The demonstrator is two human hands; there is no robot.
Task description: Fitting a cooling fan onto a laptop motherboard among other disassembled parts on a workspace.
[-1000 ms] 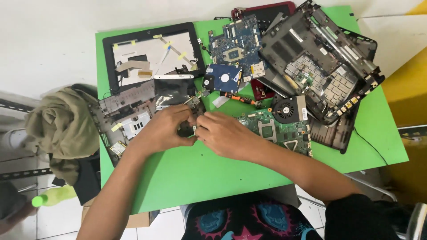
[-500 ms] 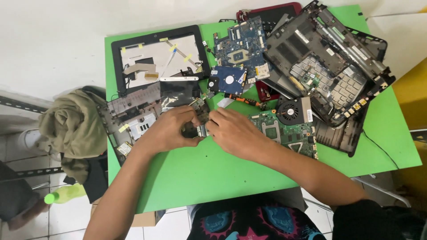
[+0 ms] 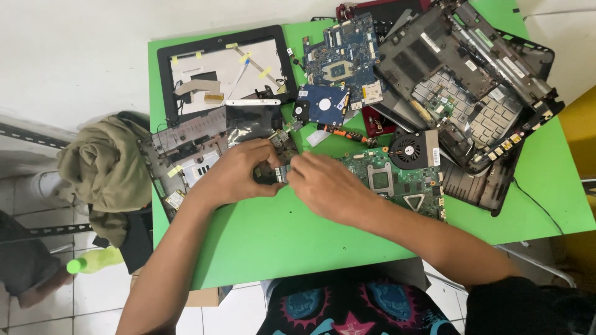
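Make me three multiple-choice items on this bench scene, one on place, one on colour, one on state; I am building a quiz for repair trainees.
1. Where does the round black cooling fan lie?
A. On the green circuit board's far right corner
B. On the floor
C. Inside the screen frame

2. What colour is the table top?
A. White
B. Green
C. Brown

3. How is the small dark part held?
A. It lies untouched
B. In the left hand alone
C. Between the fingers of both hands

Answers:
1. A: the fan sits on the green circuit board, beside the open laptop base.
2. B: bare green shows all around the parts.
3. C: the left hand and right hand meet on it.
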